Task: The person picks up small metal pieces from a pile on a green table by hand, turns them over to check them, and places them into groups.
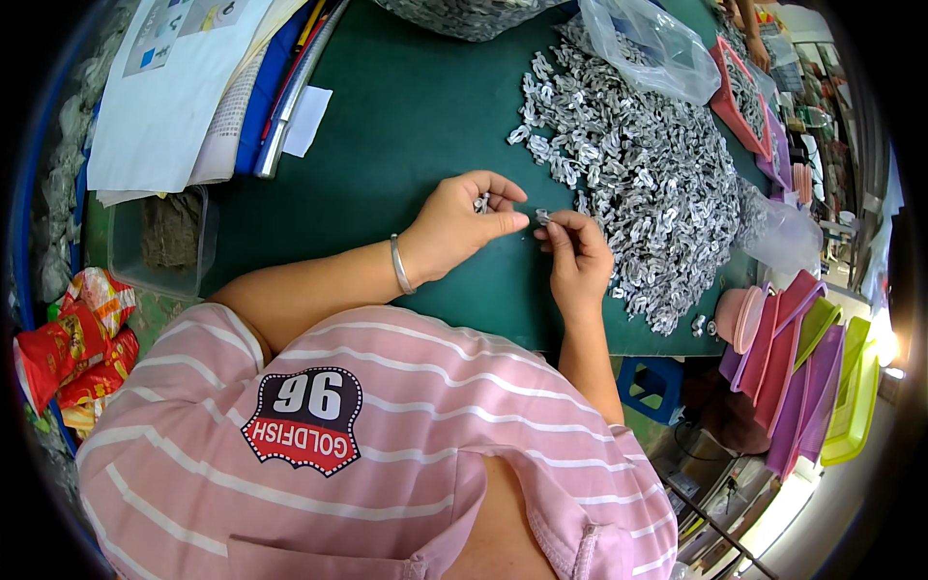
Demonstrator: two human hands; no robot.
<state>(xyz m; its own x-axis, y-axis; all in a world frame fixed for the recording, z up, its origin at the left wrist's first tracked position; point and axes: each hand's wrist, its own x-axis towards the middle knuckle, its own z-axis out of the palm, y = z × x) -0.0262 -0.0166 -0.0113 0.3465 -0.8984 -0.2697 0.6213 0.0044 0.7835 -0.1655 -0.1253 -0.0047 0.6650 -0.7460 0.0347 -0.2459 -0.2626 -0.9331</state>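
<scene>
Just left of a large heap of small grey metal clips or links (657, 193), both hands are held over the green table. My right hand (582, 269) pinches one small grey metal piece (543, 217) between thumb and fingertips. Facing it, my left hand (447, 230) has its fingers curled round a few similar metal pieces (481, 203), partly hidden in the palm. The left thumb and index fingertips are apart and close to the piece in my right hand, with a narrow gap between. The exact shape of the held pieces is too small to make out.
Clear plastic bags (657, 53) lie on and beside the heap. A pink tray (742, 101) of metal pieces stands at the right, near another person's hand (758, 53). Stacked coloured baskets (797, 358) are lower right; papers (174, 106) and a clear tub (203, 242) are left.
</scene>
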